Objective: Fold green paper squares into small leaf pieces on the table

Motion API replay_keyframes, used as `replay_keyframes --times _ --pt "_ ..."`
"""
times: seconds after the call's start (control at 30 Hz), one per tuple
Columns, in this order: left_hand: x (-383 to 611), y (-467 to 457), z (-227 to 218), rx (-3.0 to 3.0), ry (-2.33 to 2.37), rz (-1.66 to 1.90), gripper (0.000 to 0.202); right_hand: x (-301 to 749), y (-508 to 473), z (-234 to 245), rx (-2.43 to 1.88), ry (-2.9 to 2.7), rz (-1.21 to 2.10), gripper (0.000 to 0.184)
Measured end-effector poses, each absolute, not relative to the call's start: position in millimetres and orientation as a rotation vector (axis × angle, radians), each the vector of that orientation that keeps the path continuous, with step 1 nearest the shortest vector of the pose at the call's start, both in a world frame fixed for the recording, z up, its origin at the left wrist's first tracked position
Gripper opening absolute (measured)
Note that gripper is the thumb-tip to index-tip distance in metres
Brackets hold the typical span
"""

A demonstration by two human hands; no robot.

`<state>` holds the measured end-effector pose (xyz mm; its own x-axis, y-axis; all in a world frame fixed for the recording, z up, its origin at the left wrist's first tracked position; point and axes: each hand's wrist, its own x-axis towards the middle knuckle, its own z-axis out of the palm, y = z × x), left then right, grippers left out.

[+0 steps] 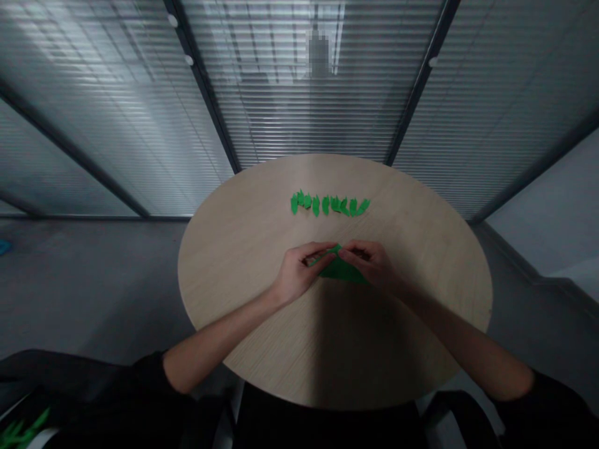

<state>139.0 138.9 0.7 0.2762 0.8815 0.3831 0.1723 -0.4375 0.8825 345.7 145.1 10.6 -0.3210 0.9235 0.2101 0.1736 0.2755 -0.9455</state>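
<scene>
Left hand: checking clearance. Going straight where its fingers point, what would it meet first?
Probably the right hand: the left hand points across at it, fingertips nearly touching over the green paper.

Table [224, 274] lies open left, right and nearside of the paper [344, 272]; a row of folds [327, 204] bars beyond.

Setting: an office, most likely a small meeting room. The space is enclosed by full-height glass partition walls [515, 125] set in dark metal frame posts [201, 87]. Horizontal slatted blinds [116, 125] cover the glazing on every visible side. A ceiling light strip [322, 15] shows through the slats of the centre panel. The furniture is a single round worktop [234, 262] with a pale wood-grain finish. The floor [93, 280] is plain, grey and uniform.
</scene>
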Motion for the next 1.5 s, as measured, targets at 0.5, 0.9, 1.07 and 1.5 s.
replay_keyframes --times 0.5,0.9,1.07,1.5 --pt "141.8 135.2 2.5 1.772 0.925 1.114 0.027 345.4 143.7 9.9 -1.026 -1.665 1.198 0.034" --pt "143.3 137.0 1.4 1.737 0.937 1.035 0.03 349.5 149.5 4.8 -1.075 -1.644 1.277 0.03" --pt "143.3 137.8 0.3 1.718 0.94 1.004 0.031 351.5 151.9 -2.1 -1.091 -1.66 1.239 0.032" --pt "135.7 129.7 -6.7 2.592 1.106 1.018 0.025 349.7 165.3 -13.1 -1.317 -2.007 0.698 0.017"
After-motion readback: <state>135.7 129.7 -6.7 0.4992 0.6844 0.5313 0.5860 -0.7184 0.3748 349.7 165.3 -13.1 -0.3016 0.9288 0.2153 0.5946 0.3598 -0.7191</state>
